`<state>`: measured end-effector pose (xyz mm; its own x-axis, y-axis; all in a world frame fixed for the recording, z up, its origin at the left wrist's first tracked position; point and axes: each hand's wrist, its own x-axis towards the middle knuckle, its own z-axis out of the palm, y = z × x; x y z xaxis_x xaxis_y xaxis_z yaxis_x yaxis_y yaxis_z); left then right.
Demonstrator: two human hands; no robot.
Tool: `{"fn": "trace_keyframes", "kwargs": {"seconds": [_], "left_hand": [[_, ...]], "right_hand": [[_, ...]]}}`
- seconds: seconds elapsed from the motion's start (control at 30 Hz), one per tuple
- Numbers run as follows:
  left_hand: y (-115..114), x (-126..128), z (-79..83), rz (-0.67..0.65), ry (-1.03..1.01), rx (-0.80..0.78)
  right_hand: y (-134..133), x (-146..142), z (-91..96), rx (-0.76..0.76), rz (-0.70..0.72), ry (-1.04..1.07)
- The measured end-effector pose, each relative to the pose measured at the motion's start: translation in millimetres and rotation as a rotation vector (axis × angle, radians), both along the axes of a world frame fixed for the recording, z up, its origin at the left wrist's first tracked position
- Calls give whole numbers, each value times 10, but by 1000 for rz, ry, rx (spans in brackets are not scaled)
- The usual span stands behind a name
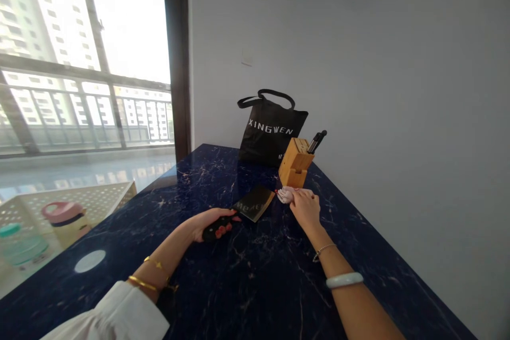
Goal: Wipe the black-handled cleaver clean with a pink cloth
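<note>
cleaver (255,203) in left hand (207,223) points far-right toward cloth (285,194)

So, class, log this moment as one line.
left hand: grips black-handled cleaver flat on blue marble counter | right hand: holds crumpled pale cloth beside wooden knife block

Counter (258,287) runs near to far, wall (398,117) along its right edge, window (87,64) off left. Cleaver (255,203) lies flat mid-counter, left hand (211,223) wrapped round its near-left end. Cloth (285,194) just right of the blade, right hand (306,206) closed over it. Knife block (295,162) just behind the cloth, one knife (317,141) in its far side. Bag (271,130) behind the block. Disc (90,261) on the counter, near left. Crate (99,196) left of the counter, lower down.
</note>
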<state>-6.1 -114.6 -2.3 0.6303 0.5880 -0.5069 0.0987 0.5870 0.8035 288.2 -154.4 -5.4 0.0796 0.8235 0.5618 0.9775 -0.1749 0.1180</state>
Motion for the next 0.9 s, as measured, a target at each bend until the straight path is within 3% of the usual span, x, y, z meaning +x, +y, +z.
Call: {"fn": "trace_keyframes", "kwargs": {"seconds": [0.1,0.2,0.4,0.6,0.8,0.9], "left_hand": [[0,13,-23,-32,12,37],[-36,33,-21,-93,33,138],[-145,79,10,-209,90,397],[-140,99,-14,-235,183,507],[-123,100,-21,-262,175,543],[-122,100,-22,-269,172,547]], "right_hand": [[-66,-12,70,70,-51,38],[-133,-128,136,105,-12,67],[-188,-643,163,-36,280,59],[-207,-1025,122,-109,512,38],[-113,-864,122,-122,346,56],[-131,-860,112,-132,381,68]]}}
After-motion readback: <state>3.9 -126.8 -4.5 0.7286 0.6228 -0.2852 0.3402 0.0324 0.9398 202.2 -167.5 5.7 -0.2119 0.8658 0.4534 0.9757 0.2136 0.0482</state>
